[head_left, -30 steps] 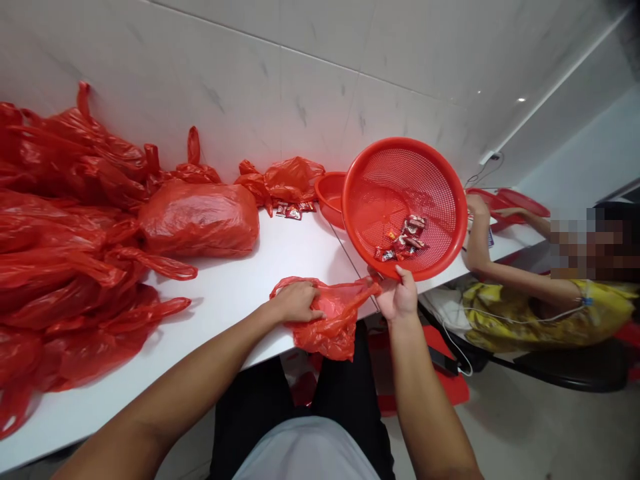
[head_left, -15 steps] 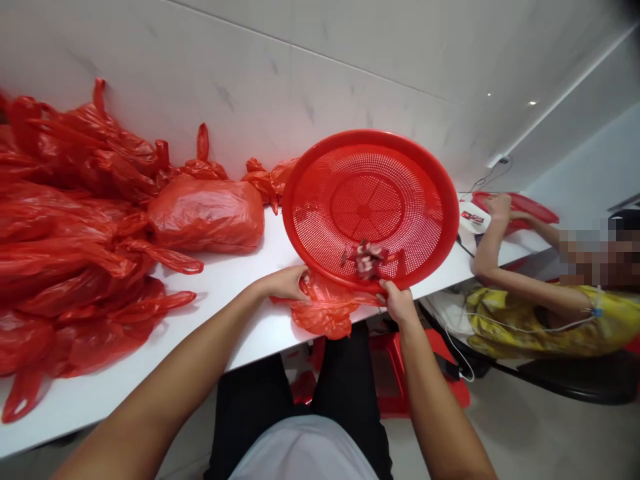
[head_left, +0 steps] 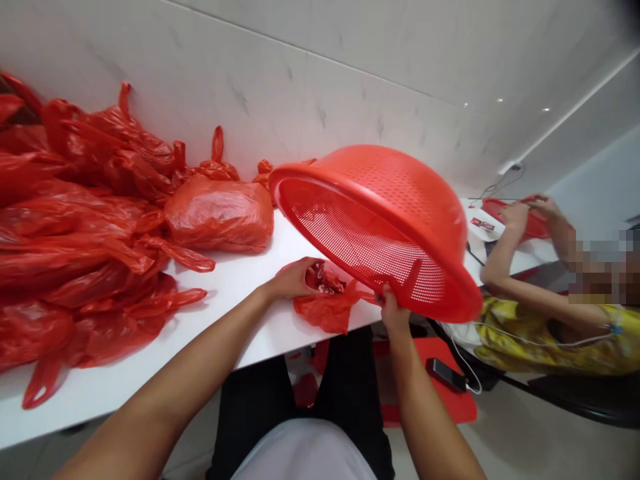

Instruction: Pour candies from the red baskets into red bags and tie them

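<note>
A large red perforated basket [head_left: 400,193] is tipped steeply, its opening facing down toward me, with no pieces visible inside. My right hand [head_left: 393,310] grips its lower rim and also a stretched edge of a thin red plastic bag [head_left: 325,312]. On the near edge of the white table, that bag lies with its mouth open. My left hand [head_left: 295,279] holds the left side of the mouth. Small dark red and pale pieces [head_left: 329,280] show inside the bag, beside my left fingers.
Several filled red bags [head_left: 90,233] cover the left of the white table [head_left: 240,300]. A wall runs behind. At right, a person in yellow [head_left: 550,333] works over another red basket. A red stool [head_left: 430,380] with a black device stands below.
The basket has tipped over from facing up to facing down toward the bag. The pieces that were at its lower rim are gone from it, and pieces now show in the bag.
</note>
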Demonstrator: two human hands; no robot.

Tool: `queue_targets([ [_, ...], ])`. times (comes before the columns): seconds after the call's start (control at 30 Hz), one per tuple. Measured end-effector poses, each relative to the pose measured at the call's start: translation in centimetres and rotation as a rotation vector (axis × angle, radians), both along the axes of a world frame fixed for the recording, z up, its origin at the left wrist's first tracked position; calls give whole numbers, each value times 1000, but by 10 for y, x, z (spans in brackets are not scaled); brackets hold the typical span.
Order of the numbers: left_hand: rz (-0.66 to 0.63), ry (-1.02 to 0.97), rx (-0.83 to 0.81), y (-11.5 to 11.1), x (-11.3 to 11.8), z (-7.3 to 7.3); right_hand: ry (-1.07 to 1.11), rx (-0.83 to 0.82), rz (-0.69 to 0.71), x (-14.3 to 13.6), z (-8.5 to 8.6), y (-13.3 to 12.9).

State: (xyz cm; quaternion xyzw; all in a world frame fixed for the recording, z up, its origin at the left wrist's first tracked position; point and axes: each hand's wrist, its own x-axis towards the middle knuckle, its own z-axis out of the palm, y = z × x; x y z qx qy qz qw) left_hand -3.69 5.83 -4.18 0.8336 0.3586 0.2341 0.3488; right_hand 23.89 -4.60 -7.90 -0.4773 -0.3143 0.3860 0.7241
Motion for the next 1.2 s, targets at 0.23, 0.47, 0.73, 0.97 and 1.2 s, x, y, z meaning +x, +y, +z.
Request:
queue_targets([
  [0.23, 97, 70, 95, 0, 2, -11, 51, 265, -612, 37, 17, 18],
  [0.47, 99, 182, 184, -13, 7, -3, 432, -222, -312, 129, 36, 37],
  [0.73, 5, 300, 144, -28, 9, 29, 449, -398, -231, 142, 31, 52],
  [0.97, 474, 136, 456, -35, -21, 43, -417, -256, -27, 40, 34, 30],
  [1.2, 581, -93, -91, -20, -52, 63, -436, -13, 62, 13, 83, 49],
])
